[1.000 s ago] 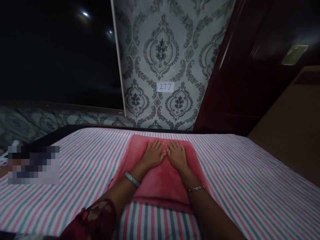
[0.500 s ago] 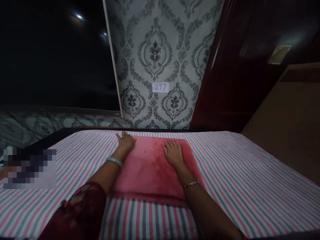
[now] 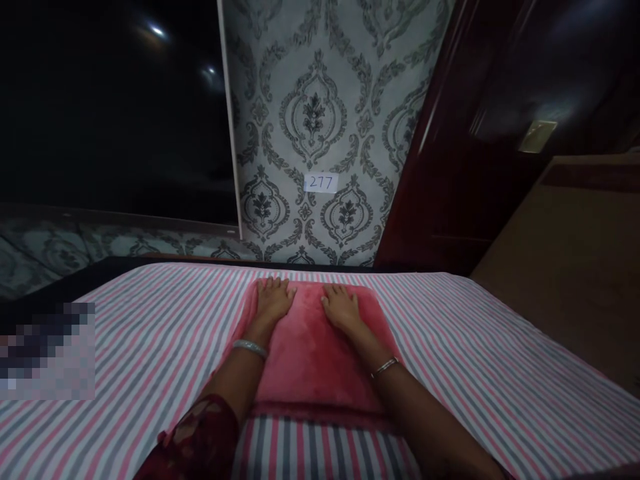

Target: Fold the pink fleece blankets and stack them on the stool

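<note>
A plush pink-red cloth, roughly rectangular and seemingly folded, lies flat in front of me. My left hand rests palm down on its far left part, fingers spread toward the far edge. On the far right part lies my right hand, also palm down with fingers stretched out. Neither hand grips anything. A bracelet circles each wrist. Beneath the cloth is a striped sheet in pink, grey and white.
A large dark screen is at the left. Patterned wallpaper with a paper label reading 277 rises behind the table. A dark red glossy panel and a brown board stand on the right. A blurred patch covers the sheet's left side.
My left hand has moved right, from the cloth's left edge onto its surface. The cloth's left part has turned from light pink to deeper red. My right hand stays nearly in place.
</note>
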### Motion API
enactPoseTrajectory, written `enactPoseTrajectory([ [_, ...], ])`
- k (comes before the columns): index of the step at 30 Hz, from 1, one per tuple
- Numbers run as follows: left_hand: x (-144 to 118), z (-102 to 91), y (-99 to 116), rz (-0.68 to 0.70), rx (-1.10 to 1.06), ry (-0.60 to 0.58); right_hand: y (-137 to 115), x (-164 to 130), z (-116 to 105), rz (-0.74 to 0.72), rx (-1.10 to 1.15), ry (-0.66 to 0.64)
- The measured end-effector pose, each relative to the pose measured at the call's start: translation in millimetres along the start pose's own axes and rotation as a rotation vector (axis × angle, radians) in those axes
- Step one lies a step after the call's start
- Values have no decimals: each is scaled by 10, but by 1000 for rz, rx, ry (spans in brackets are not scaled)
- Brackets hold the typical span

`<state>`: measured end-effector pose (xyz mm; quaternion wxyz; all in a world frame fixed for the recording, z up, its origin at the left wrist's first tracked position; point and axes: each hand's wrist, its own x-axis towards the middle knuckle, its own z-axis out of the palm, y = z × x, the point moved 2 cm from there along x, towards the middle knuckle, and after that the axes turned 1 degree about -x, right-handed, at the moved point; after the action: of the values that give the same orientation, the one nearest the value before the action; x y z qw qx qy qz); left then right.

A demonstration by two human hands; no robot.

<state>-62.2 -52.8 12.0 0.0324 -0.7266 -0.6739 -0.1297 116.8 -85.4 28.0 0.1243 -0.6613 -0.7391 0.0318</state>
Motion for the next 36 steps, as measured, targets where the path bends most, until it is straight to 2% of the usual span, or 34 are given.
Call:
enactPoseTrajectory([
  [2,0,-13,5,0,5,17,-218,70,-37,-75,4,33],
  [5,-1,-16,1,13,21,31,-535,114,46,-207,19,70],
  [7,3,-7,-12,21,32,30,-626,119,150,-240,27,85],
  [9,12,4,-24,28,39,29,-573,133,226,-233,28,99],
  [11,21,11,-30,33,40,31,-374,163,241,-179,10,95],
  [15,33,9,-28,45,26,39,282,168,137,-4,-55,76],
  [20,56,22,-25,31,2,39,1023,-108,147,256,-16,59],
  [24,66,25,-20,19,-10,33,1409,-332,206,265,-6,10],
  [27,62,0,-10,25,-23,33,1573,-411,81,260,7,-11],
  [29,52,-22,0,22,-38,34,1507,-451,-70,270,7,32],
  [31,37,-40,11,14,-51,37,1211,-507,-204,222,5,101],
  [33,15,-49,22,10,-50,39,698,-596,-258,49,30,156],
  [36,-18,-48,31,15,-22,37,-135,-778,-147,-172,111,72],
])
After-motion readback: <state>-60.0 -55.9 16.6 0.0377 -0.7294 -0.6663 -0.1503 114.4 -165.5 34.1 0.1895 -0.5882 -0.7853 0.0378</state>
